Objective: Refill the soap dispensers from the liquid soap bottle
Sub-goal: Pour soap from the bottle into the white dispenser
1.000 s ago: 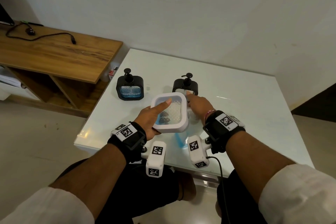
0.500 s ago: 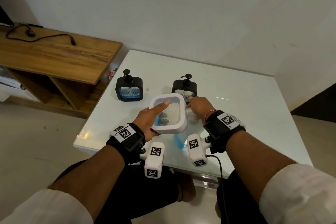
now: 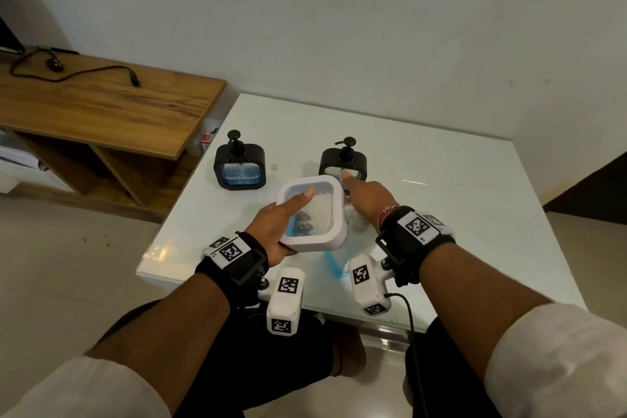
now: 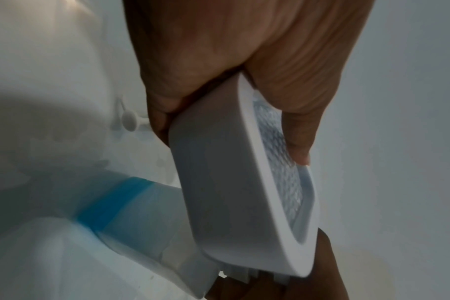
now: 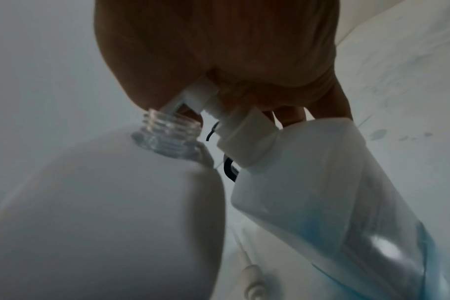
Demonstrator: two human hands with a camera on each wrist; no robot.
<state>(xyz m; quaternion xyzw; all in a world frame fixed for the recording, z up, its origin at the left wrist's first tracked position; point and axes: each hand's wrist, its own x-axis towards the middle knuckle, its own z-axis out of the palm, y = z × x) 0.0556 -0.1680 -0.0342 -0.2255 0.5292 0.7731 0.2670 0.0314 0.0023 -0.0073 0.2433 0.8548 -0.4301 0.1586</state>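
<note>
**Now: white dispenser tipped at the refill bottle, pour alignment at risk**

We hold the white dispenser (image 3: 310, 214) in our left hand (image 3: 276, 224), tilted above the near edge of the worktop (image 3: 441, 180). Left fingers (image 4: 299, 130) wrap it: the thumb lies across the textured window and the rest curl round the back. Its threaded clear neck (image 5: 170, 132) is open, with no pump fitted.

Our right hand (image 3: 368, 198) grips the top of the liquid soap bottle (image 5: 334, 192), with the fingers (image 5: 290, 113) curled round its white pump cap (image 5: 244, 138). The bottle leans just beside the dispenser; blue soap shows in its lower part. Whether the cap is loose or tight, we cannot tell.

Two black dispensers stand farther back. The left one (image 3: 239, 163) shows blue liquid in its window. The right one (image 3: 342, 161) sits just beyond our right hand and looks pale, probably low.

Risks, as we judge them:
- The neck is narrow; a poor line-up between bottle mouth and neck would send soap onto the worktop.
- With both vessels tilted and close together, a knock could tip soap out.
- Soap on the fingers would make the smooth white casing slippery, and the one-handed grip could fail.
- Our right hand is close to the right black dispenser and could topple it.
</note>
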